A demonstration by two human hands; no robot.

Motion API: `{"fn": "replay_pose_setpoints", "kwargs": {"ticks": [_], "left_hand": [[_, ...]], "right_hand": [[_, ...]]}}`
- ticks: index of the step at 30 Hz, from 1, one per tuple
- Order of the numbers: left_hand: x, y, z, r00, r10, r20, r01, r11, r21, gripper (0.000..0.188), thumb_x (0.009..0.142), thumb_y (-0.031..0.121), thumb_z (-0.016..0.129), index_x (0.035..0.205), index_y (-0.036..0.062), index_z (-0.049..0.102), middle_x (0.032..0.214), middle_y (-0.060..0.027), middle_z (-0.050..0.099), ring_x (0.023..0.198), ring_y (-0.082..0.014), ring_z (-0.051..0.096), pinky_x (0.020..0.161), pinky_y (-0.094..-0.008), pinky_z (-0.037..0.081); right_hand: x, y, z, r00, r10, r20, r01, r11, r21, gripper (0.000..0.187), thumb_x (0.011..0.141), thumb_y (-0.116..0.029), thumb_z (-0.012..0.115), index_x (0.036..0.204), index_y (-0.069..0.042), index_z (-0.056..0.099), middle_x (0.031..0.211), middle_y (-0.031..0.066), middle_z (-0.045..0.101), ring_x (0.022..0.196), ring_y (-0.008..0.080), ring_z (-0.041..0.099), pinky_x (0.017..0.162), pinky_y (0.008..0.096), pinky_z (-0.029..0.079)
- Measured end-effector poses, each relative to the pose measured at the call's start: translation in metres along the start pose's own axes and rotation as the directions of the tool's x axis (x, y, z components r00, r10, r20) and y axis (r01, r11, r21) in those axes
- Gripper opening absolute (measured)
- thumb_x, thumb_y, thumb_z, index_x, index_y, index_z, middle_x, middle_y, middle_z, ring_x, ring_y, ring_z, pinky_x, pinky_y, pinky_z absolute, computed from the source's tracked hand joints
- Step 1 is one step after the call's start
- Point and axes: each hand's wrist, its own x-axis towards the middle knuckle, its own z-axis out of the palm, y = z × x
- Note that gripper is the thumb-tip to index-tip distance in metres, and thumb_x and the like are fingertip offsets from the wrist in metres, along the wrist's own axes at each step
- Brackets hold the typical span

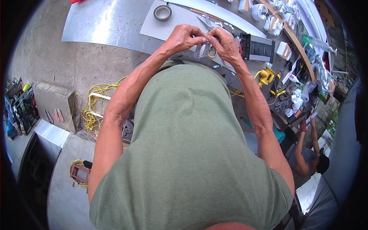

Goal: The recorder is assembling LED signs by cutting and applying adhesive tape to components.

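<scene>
My left hand (185, 38) and my right hand (227, 46) meet above the near edge of the work table. Thumbs and fingertips of both are pinched together, almost touching. Whatever they grip is too small to make out. Just below the fingers are a pale, whitish looped piece (200, 51) and a yellowish ring (212, 53); I cannot tell whether either is held or lies on the table. Metal blades like those of scissors (207, 20) show just beyond the fingertips. A dark roll of tape (162, 13) lies on a grey sheet (152, 27) past my left hand.
Right of my right hand stands a black slotted case (257, 48). Farther right are a yellow tool (265, 76), several white boxy fittings (260, 12) and a long wooden strip (297, 34). Yellow cord (94, 109) coils on the floor at left. Another person (306, 157) works at lower right.
</scene>
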Motion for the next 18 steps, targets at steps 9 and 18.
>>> {"fn": "replay_pose_setpoints", "kwargs": {"ticks": [9,18], "left_hand": [[0.003,0.001,0.009,0.947,0.302,-0.113,-0.243,0.899,0.364,0.024,0.087,0.024,0.078,0.102,0.005,0.078,0.084,-0.0105,0.076,0.064,-0.0152,0.07,0.06,-0.0294,0.056],[0.002,-0.003,0.015,0.867,0.491,-0.088,-0.377,0.761,0.528,0.015,0.086,0.016,0.076,0.095,0.0047,0.077,0.083,-0.0092,0.074,0.068,-0.0217,0.07,0.061,-0.0314,0.055]], "right_hand": [[-0.005,-0.009,0.005,0.977,0.199,-0.078,-0.192,0.977,0.097,0.025,0.096,-0.023,0.067,0.098,0.002,0.066,0.081,0.0111,0.068,0.067,0.015,0.063,0.062,0.0323,0.05],[-0.01,-0.021,0.006,0.85,0.527,-0.002,-0.497,0.802,0.333,0.031,0.097,-0.027,0.065,0.101,0.003,0.069,0.08,0.0044,0.067,0.072,0.0103,0.058,0.062,0.0276,0.047]]}}
